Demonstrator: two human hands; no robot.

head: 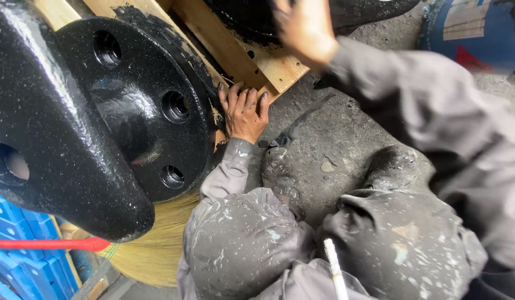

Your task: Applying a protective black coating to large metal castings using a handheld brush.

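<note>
The left hand point(244, 113) is laid flat, fingers spread and closed on nothing, against the edge of a wooden pallet point(268, 66), just beside the rim of a black-painted flange point(140, 105). Dark smears are seen on its fingertips. The right hand point(304, 25) is raised near the top of the view, blurred and partly cut off by the frame, so whether it is clamped on anything cannot be told. The two hands are held well apart.

The flange, with its round bolt holes, is set on the pallet and joined to a large glossy black casting point(51, 144), whose full shape is cut off at the left and top. A second black part point(346, 11) on the pallet is seen only in part behind the right hand.

Blue plastic crates point(18, 255) are stacked at the lower left; their contents are hidden. A blue drum point(474, 28) is cut off at the upper right, its inside unseen. A straw broom point(152, 250) with a red handle point(46, 244) is lying beneath the casting. Paint-speckled grey trousers point(246, 239) and boots point(391, 166) are seen over the concrete floor point(335, 128).
</note>
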